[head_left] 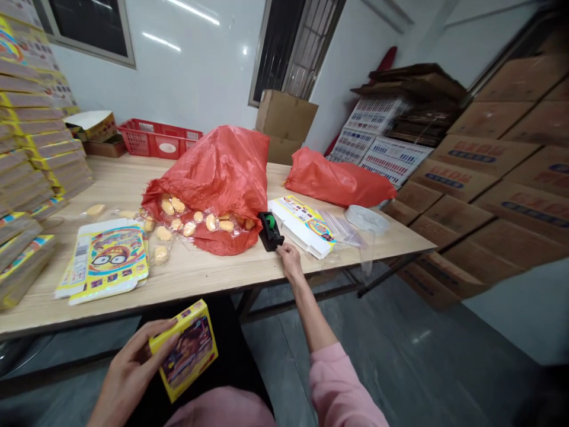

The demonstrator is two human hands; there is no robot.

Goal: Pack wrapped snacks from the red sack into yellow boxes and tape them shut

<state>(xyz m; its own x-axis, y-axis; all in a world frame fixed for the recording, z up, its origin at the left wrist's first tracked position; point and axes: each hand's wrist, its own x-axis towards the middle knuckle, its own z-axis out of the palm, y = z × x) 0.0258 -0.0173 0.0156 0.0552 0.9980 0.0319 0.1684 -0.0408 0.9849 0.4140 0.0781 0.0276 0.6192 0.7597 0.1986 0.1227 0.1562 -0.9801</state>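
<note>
My left hand grips a small yellow picture box over my lap, tilted, thumb across its front. My right hand reaches to the table edge, its fingers pinched together at the front end of a black tape dispenser with a green core. Whatever lies between those fingertips is too small to make out. Just right of the dispenser lies a flattened white and yellow carton. Left of it, an open red plastic bag spills several wrapped yellow pieces onto the table.
Flat printed cartons lie on the table at left, beside tall stacks of boxes. Behind are a red crate and a cardboard box. Another red bag and a clear plastic lid sit at right. Brown cartons are piled beyond.
</note>
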